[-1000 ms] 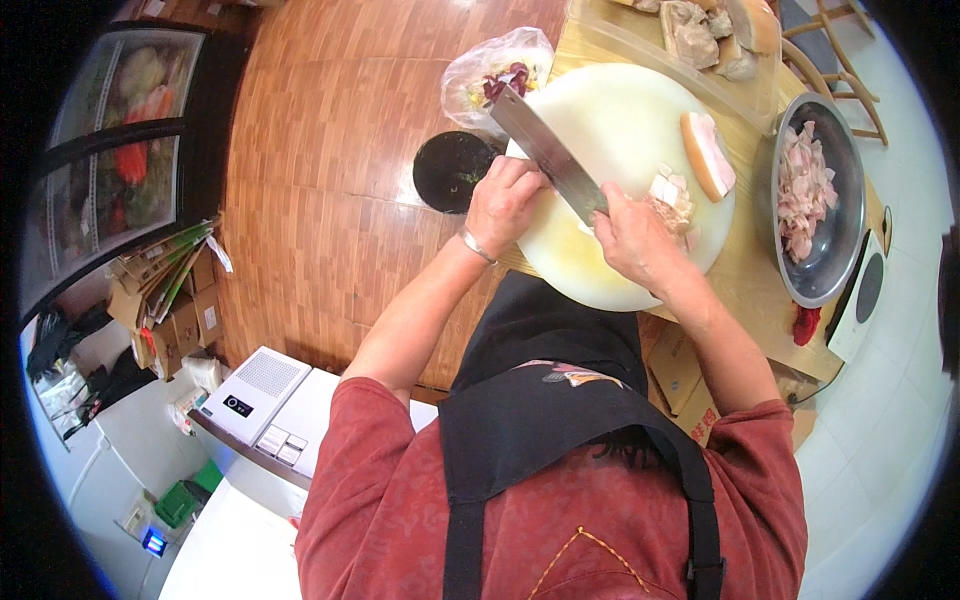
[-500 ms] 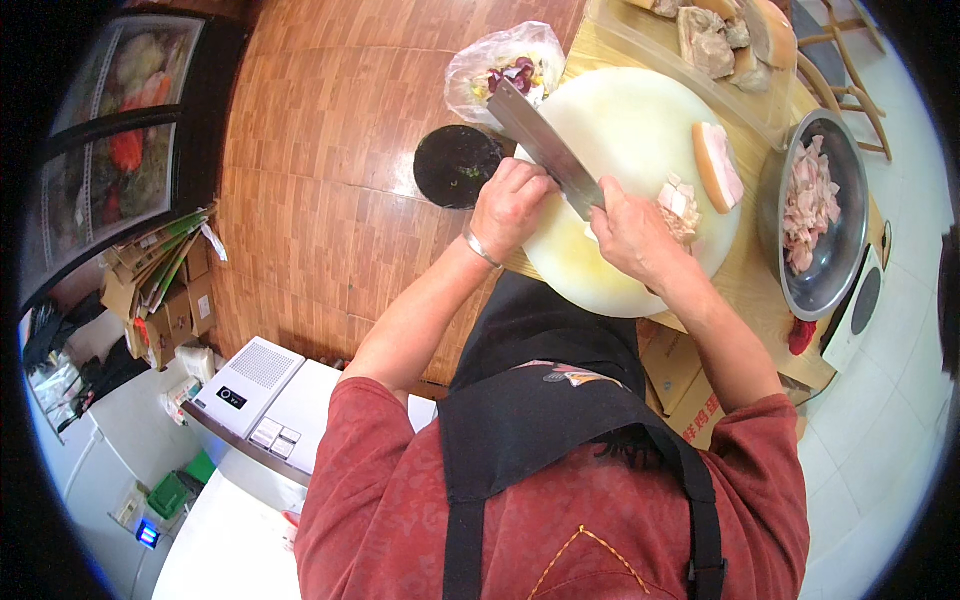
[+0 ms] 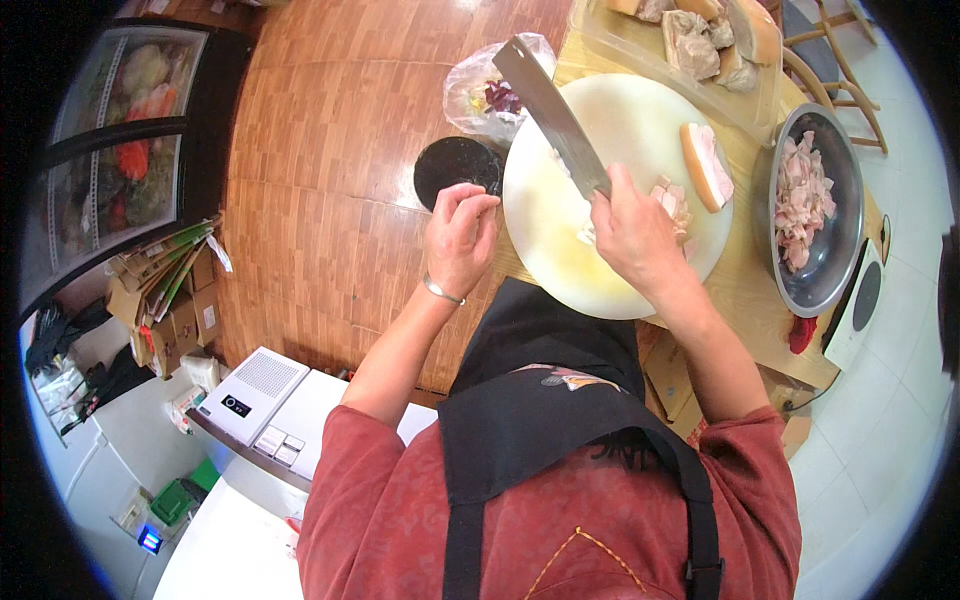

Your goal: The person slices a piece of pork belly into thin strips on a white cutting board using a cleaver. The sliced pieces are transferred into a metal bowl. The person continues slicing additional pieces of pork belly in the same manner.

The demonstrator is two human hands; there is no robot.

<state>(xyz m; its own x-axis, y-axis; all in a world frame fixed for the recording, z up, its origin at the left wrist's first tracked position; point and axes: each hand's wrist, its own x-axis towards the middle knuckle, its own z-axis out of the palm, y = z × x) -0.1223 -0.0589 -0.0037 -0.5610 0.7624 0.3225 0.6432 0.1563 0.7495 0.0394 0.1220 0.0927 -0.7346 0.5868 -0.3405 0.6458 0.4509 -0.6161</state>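
Note:
My right hand (image 3: 637, 230) grips the handle of a cleaver (image 3: 553, 118), its broad blade slanting up and left over a round white cutting board (image 3: 625, 110). Left of the board, my left hand (image 3: 462, 235) is in the air beside a round black bin (image 3: 445, 165). Its fingertips are pressed together; whether anything small is between them cannot be made out. On the board's right side lie a slab of pork with rind (image 3: 706, 167) and a small heap of cut meat pieces (image 3: 672, 203). Small white bits (image 3: 586, 233) rest near my right hand.
A metal bowl (image 3: 848, 235) of sliced meat (image 3: 803, 205) stands right of the board. Behind it, a clear plastic tub (image 3: 640, 45) holds pork chunks (image 3: 692, 45). A plastic bag (image 3: 465, 95) with purple scraps sits past the bin. Wooden chairs (image 3: 835, 95) stand at far right.
My left hand has left the blade and board, moving left and nearer to me beside the black bin. The cleaver has shifted slightly up and stays in my right hand.

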